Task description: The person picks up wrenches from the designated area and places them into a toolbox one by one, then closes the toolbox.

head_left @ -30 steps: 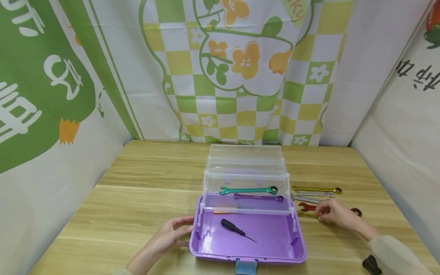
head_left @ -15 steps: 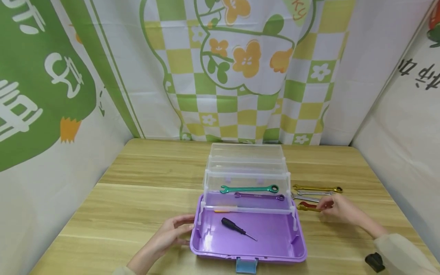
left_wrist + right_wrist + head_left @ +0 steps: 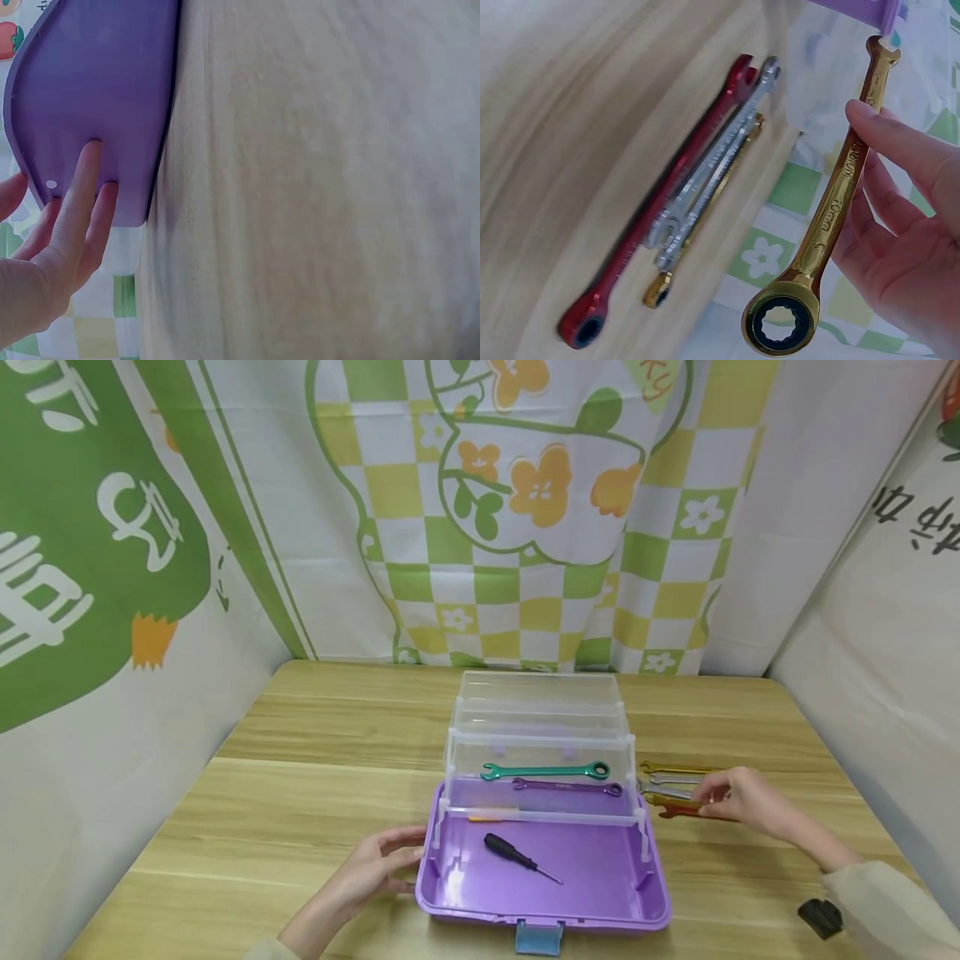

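Gold ratchet wrench (image 3: pixel 832 225) held off the table.

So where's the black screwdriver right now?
In the head view the screwdriver lies on the purple floor of the open toolbox, in front of the tray holding the green wrench and purple wrench.

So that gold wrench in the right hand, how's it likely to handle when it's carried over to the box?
The gold wrench looks like solid metal, so probably stiff and rather heavy for its slim size. Its polished finish may be slippery in the right hand, whose grip is only fingers along the shaft. Being flat, it should lie still rather than roll once set in the purple toolbox.
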Demonstrator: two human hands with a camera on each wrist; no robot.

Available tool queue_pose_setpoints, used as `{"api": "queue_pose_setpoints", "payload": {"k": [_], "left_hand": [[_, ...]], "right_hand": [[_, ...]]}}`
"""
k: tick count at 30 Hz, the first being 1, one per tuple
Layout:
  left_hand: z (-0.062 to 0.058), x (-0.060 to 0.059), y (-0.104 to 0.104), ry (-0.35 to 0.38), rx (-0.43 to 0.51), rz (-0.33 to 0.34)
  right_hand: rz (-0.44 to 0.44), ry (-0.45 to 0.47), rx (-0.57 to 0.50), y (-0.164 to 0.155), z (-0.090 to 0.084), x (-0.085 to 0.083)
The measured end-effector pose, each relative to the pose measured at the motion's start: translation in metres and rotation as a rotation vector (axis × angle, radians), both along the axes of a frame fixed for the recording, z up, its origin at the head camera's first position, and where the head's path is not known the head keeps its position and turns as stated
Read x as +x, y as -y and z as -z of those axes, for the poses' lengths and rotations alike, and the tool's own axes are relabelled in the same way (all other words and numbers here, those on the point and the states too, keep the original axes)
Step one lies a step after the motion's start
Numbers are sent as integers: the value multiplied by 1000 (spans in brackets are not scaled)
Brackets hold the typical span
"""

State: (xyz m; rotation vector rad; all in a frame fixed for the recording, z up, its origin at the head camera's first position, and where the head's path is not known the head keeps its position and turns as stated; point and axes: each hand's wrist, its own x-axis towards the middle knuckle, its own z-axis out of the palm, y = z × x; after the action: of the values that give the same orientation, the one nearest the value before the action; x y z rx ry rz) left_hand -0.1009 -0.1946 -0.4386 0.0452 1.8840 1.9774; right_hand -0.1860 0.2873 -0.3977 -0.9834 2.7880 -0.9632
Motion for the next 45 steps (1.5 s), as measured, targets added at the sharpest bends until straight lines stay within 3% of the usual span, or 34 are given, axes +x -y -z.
{"api": "queue_pose_setpoints", "payload": {"k": [12, 22, 45], "left_hand": [[-1, 1, -1, -6, 0, 6], [-1, 1, 0, -3, 10, 14], [-1, 1, 1, 5, 17, 16]], "right_hand": [[8, -87, 16, 6, -28, 0], [64, -8, 103, 24, -49, -3], [-70, -7, 100, 82, -65, -17]]}}
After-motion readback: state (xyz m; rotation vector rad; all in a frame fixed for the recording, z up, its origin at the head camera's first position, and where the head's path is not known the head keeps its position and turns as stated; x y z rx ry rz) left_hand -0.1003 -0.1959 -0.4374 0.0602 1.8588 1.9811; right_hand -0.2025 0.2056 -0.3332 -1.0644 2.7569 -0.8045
